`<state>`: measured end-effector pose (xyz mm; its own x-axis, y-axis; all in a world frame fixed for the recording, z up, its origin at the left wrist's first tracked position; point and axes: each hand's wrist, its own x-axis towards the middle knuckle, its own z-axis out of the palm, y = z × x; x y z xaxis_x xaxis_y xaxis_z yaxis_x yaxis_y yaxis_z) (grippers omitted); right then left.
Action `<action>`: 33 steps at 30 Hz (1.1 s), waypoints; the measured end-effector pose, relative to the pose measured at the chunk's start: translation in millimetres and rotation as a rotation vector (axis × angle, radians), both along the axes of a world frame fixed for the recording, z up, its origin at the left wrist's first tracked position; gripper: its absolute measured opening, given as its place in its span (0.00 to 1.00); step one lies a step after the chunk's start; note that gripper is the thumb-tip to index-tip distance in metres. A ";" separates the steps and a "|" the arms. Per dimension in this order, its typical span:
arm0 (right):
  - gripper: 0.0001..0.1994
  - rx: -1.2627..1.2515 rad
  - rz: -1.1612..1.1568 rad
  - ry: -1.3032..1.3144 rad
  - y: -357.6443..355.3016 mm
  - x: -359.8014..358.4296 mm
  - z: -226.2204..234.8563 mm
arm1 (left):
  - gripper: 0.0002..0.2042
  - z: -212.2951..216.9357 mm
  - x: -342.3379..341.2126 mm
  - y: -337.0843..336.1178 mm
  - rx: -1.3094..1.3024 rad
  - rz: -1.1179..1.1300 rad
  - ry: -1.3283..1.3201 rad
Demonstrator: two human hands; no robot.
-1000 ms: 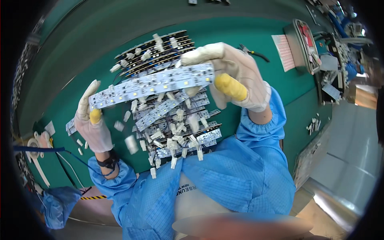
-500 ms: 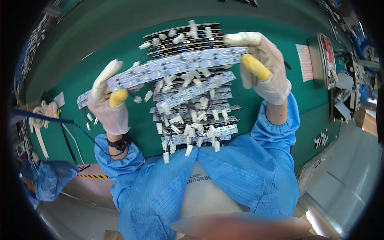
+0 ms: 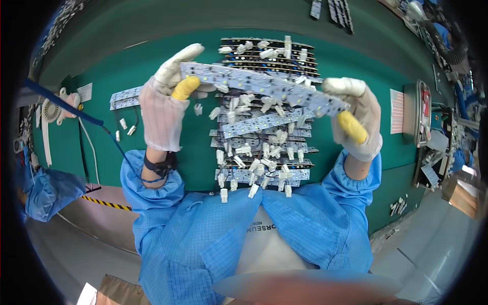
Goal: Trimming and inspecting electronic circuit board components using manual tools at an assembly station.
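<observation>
A long white LED strip board (image 3: 264, 85) dotted with small yellow chips is held up by its two ends. My left hand (image 3: 170, 99), gloved with a yellow thumb cover, pinches its left end. Its lower, right end is gripped by my right hand (image 3: 358, 114), gloved the same way. Beneath it on the green mat lie rows of similar boards (image 3: 269, 175) with white plug connectors (image 3: 254, 165) on short wires. One loose LED board (image 3: 267, 123) lies slantwise across these rows. A further stack of boards (image 3: 259, 63), set on edge, is behind the held one.
Left of my left hand lies another LED board (image 3: 125, 97) with connectors. A small white fan (image 3: 52, 109) stands at the far left, near a blue coiled cord (image 3: 66, 104). At right are a metal tray (image 3: 419, 114), a printed sheet (image 3: 397, 112) and loose connectors (image 3: 399, 204).
The held board has tipped the other way: its left end rose and its right end dropped. My left hand went up and right; my right hand moved lower. The whole view shifted slightly.
</observation>
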<state>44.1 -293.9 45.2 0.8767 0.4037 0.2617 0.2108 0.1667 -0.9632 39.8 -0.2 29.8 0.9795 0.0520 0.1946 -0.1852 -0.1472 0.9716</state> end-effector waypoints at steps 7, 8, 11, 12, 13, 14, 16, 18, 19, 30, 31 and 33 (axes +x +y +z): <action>0.21 -0.208 -0.128 0.128 -8.8 10.2 3.7 | 0.29 -5.1 -5.8 5.7 -0.138 -0.049 -0.053; 0.21 -0.227 -0.132 0.093 -8.8 11.8 3.7 | 0.31 -8.3 -7.2 7.5 -0.124 -0.089 -0.118; 0.23 -0.262 -0.127 0.056 -12.1 12.4 0.4 | 0.35 -16.0 -8.1 10.3 -0.074 -0.096 -0.209; 0.24 -0.283 -0.156 0.060 -13.8 11.2 0.9 | 0.35 -14.8 -8.6 8.3 -0.065 -0.081 -0.190; 0.25 -0.305 -0.187 0.065 -12.1 10.5 1.6 | 0.34 -13.4 -9.4 6.3 -0.058 -0.067 -0.170; 0.21 -0.170 -0.208 -0.006 -3.0 9.0 -1.5 | 0.31 -10.0 -10.1 5.2 -0.107 -0.094 -0.146; 0.21 -0.138 -0.192 0.005 -3.2 8.0 -1.1 | 0.29 -7.8 -7.0 2.0 -0.134 -0.082 -0.138; 0.21 -0.100 -0.219 0.042 2.2 4.2 3.2 | 0.25 -6.2 -4.3 3.9 -0.073 -0.075 -0.129; 0.30 -0.104 -0.117 0.103 -8.8 3.9 1.2 | 0.25 -5.8 -3.0 3.9 -0.086 -0.089 -0.129; 0.26 -0.186 -0.078 0.082 -10.0 2.2 9.9 | 0.29 -11.9 -0.2 4.9 -0.070 0.006 -0.063; 0.26 -0.204 -0.085 -0.014 -10.0 3.7 7.9 | 0.29 -11.2 -1.9 5.0 -0.103 -0.020 -0.093; 0.26 -0.142 -0.066 0.029 -9.2 5.1 4.9 | 0.30 -11.4 -6.1 6.3 -0.122 -0.032 -0.124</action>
